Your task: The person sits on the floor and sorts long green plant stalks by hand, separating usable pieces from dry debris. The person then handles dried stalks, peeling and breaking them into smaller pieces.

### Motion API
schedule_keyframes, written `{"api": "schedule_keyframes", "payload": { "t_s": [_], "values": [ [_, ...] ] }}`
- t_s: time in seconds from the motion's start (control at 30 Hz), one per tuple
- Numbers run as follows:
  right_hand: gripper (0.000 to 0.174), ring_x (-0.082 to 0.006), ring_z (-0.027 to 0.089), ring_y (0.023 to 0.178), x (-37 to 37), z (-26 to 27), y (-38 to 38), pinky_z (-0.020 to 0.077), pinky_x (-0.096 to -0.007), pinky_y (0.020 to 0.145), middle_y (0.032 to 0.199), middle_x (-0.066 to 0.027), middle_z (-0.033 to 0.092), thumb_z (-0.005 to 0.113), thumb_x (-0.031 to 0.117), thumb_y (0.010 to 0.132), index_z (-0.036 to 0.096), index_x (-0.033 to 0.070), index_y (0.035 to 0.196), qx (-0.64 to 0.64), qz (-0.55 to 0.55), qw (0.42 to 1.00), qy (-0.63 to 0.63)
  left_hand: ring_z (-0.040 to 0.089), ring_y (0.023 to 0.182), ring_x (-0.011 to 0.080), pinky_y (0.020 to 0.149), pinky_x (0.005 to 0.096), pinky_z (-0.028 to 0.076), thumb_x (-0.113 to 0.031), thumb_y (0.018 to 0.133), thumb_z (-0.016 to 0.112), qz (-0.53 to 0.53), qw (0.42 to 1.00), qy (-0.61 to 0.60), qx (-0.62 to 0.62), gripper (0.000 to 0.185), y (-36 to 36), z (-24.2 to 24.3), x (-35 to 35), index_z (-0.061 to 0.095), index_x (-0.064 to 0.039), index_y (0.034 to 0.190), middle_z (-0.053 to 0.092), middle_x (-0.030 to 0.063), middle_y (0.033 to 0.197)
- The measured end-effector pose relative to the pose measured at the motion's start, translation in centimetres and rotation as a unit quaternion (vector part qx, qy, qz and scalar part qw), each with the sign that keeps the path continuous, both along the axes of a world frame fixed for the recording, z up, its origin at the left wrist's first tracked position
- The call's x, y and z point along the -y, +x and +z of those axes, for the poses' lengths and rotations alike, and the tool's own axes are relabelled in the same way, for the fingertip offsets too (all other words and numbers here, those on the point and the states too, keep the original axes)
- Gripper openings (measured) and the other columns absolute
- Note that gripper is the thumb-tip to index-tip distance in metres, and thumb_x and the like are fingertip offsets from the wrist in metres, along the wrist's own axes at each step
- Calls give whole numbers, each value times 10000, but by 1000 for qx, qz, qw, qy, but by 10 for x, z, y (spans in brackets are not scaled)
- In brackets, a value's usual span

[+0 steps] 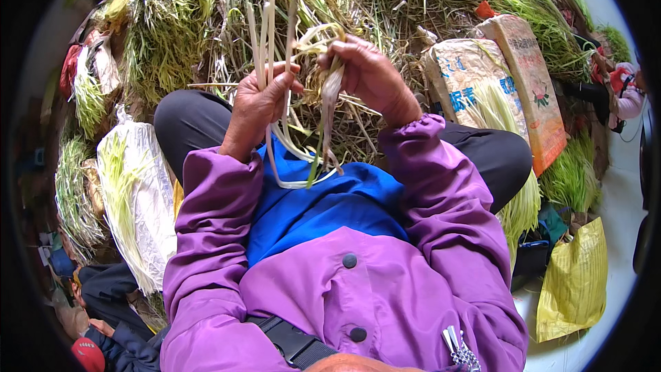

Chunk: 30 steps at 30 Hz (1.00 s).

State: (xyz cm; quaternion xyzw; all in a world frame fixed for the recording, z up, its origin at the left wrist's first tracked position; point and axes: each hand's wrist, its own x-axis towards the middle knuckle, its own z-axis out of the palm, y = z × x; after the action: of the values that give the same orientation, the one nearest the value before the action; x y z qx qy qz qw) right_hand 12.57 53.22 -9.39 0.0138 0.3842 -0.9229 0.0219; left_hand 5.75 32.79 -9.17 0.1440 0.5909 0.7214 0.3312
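Observation:
Several pale, slender plant stalks (270,36) stand up out of my left hand (266,95), pinched between thumb and fingers. Their long pale ends hang below it and curve over the blue cloth (330,201) on my lap. My right hand (364,70), raised to the right of it, grips withered, brownish leaves (331,88) between thumb and fingers; they dangle down towards the lap. Some yellowish strips loop up between the two hands. Behind both hands lies a big heap of cut green and dry stalks (227,15).
Printed woven sacks (532,72) with pale stalks (490,106) on them lie at right. At left, a white sack (155,165) bears more pale stalks (121,191). A yellow sack (573,284) is at lower right. Another person (119,336) sits at lower left; one more (622,88) is at far right.

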Motion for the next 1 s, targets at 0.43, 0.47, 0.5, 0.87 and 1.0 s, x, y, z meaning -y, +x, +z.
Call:
{"api": "schedule_keyframes", "payload": {
  "t_s": [0.43, 0.47, 0.5, 0.87, 1.0],
  "values": [
    [227, -151, 607, 656, -201, 19, -21, 531, -276, 544, 885, -105, 655, 428, 171, 990, 568, 1, 1047, -7, -344, 936, 77, 384, 445, 4, 399, 164, 262, -175, 937, 564, -100, 988, -118, 12, 215, 5, 15, 43, 620, -18, 1072, 601, -11, 706],
    [211, -152, 609, 662, -223, 18, -21, 526, -288, 538, 871, -103, 654, 445, 173, 984, 576, 17, 1037, 19, -398, 912, 94, 386, 445, 7, 397, 163, 264, -183, 931, 573, -89, 987, -133, 13, 224, 6, 19, 49, 619, -12, 1068, 594, -4, 708],
    [199, -155, 619, 670, -251, 11, -19, 529, -287, 533, 859, -89, 654, 449, 174, 982, 578, 26, 1017, 17, -414, 907, 79, 393, 448, 6, 392, 162, 261, -180, 928, 575, -85, 988, -130, 24, 221, 5, 21, 57, 618, -12, 1064, 602, 4, 716],
    [365, -145, 595, 707, -117, -31, -14, 536, -299, 617, 902, -76, 632, 621, 308, 888, 594, 19, 1110, 257, 46, 649, 714, 371, 451, -7, 395, 159, 253, -183, 940, 570, 16, 998, -41, 49, 216, 18, 18, 25, 608, -36, 1095, 630, -13, 756],
    [427, -158, 628, 838, -39, 9, -7, 537, -286, 703, 1075, -81, 631, 601, 399, 904, 591, 57, 1160, 106, 126, 869, 467, 367, 443, -8, 387, 159, 245, -189, 941, 569, -9, 998, -52, 34, 202, 25, 9, 0, 628, -46, 1072, 647, -8, 759]
  ]
}}
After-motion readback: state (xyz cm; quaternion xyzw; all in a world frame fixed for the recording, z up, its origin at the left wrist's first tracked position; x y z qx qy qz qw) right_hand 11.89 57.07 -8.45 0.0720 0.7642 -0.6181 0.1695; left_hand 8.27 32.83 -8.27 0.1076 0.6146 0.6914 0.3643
